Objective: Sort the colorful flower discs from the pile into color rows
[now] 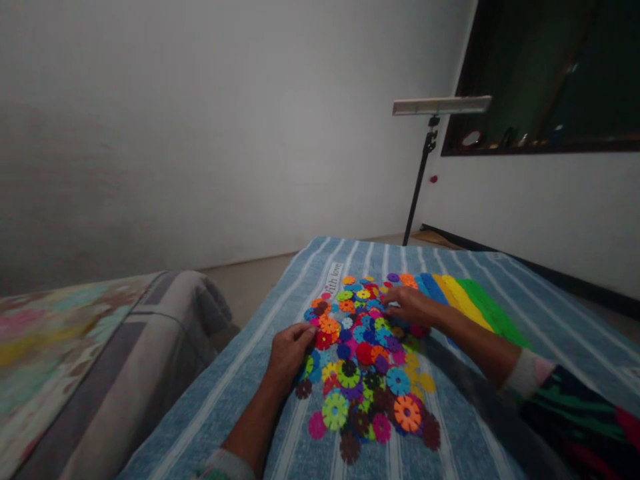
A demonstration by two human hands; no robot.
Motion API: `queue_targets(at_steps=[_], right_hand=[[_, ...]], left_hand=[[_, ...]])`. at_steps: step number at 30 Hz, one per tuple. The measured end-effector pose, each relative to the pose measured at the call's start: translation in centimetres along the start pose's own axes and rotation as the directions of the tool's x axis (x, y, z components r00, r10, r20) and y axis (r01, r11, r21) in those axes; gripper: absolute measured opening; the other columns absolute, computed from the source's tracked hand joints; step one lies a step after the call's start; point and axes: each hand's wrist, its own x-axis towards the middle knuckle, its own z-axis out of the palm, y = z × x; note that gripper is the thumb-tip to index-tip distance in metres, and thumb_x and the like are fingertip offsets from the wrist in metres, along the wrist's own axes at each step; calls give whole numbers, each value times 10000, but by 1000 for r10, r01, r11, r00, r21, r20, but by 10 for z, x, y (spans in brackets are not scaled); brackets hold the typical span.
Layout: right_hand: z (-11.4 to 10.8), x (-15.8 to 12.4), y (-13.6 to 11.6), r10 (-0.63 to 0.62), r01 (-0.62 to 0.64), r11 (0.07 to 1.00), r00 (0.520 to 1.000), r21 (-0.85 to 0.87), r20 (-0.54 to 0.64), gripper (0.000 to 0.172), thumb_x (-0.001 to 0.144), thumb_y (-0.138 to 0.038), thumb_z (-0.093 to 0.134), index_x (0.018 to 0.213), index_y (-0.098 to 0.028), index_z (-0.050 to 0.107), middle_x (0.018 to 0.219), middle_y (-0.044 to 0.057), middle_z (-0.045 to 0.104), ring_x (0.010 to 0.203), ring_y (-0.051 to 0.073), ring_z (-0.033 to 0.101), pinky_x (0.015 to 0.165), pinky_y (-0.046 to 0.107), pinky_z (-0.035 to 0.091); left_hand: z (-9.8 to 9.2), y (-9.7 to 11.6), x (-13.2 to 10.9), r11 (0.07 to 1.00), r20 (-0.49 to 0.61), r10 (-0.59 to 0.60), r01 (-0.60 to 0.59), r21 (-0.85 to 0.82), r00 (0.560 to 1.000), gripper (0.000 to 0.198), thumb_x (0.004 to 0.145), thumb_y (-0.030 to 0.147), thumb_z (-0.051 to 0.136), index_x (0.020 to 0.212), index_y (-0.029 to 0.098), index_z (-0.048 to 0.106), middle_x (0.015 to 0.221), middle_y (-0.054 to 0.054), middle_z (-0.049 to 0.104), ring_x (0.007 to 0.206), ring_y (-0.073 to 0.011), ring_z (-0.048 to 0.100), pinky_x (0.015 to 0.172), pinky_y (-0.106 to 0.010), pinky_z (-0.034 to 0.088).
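A heap of small notched plastic discs [350,373] in many colours lies on a blue-and-white striped cloth [240,373]. My left hand [290,351] rests at the heap's left edge, fingers and thumb drawn together beside an orange disc [329,325] and a red disc [324,340]. Whether anything is pinched in it is hidden. Over the far right part of the heap reaches my right hand [411,306], its fingers stretched and the thumb apart, with no disc visible between them. Beyond that wrist run rows of same-coloured discs: a blue row [431,287], a yellow row [465,300] and a green row [493,310].
To the left stands a surface draped with a grey and floral cover [170,333], a gap away from the striped cloth. Behind the far edge rises a black stand [419,180] carrying a flat light panel [442,105]. A dark window [545,73] is at upper right.
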Motion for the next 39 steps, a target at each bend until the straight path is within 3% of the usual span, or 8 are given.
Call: queue_targets(at_steps=[6, 10, 14, 19, 23, 28, 39], right_hand=[[27, 59, -37, 14, -14, 1000, 1000, -16, -25, 330, 901, -355, 551, 1168, -204, 670, 1173, 100, 646, 1076, 231, 571, 886, 311, 417], [47, 49, -56, 25, -25, 999, 1000, -47, 0, 320, 927, -417, 519, 1062, -192, 700, 1117, 112, 636, 1017, 217, 570, 848, 308, 399], [47, 24, -67, -21, 23, 997, 999, -76, 31, 298, 949, -407, 490, 944, -211, 714, 1025, 80, 664, 961, 192, 584, 800, 285, 379], [33, 41, -55, 59, -57, 991, 998, -121, 7, 303, 981, -299, 436, 869, -214, 704, 917, 57, 701, 895, 167, 628, 742, 260, 403], [31, 79, -36, 173, -180, 966, 983, -188, -53, 240, 963, -355, 524, 1044, -179, 665, 1113, 82, 664, 1022, 197, 612, 881, 368, 487], [41, 112, -20, 233, -237, 942, 971, -237, -44, 340, 932, -381, 589, 1205, -179, 603, 1256, 91, 601, 1095, 225, 596, 925, 460, 513], [47, 118, -3, 244, -240, 961, 970, -140, 14, 323, 929, -378, 596, 1179, -175, 615, 1204, 84, 624, 1041, 211, 619, 883, 421, 534]], left_hand=[[2, -2, -1, 999, 4, -2, 2, -36, 1000, 339, 616, 471, 668, 682, 146, 740, 576, -3, 630, 570, -137, 517, 584, -255, 399], [3, -10, 1, 999, 10, -9, 10, -42, 1000, 337, 631, 465, 669, 694, 142, 740, 596, -11, 643, 579, -141, 528, 583, -255, 405], [4, -15, 2, 1000, 22, 10, -9, -27, 1000, 348, 646, 472, 670, 707, 138, 742, 615, -21, 654, 600, -151, 543, 600, -263, 416], [3, -11, 0, 1000, 9, 3, -3, -23, 1000, 343, 641, 480, 669, 696, 150, 740, 618, -17, 656, 601, -154, 545, 600, -263, 416], [3, -7, -3, 999, 17, -8, 8, -36, 1000, 327, 646, 465, 649, 684, 152, 734, 606, -7, 637, 589, -146, 529, 590, -259, 405], [4, -4, -5, 999, 28, -21, 22, -27, 999, 310, 653, 447, 630, 655, 152, 725, 594, -7, 623, 585, -144, 511, 596, -263, 405], [5, -8, -5, 1000, 19, -11, 12, -21, 1000, 286, 672, 423, 622, 669, 162, 738, 609, -8, 646, 599, -157, 552, 606, -267, 431]])
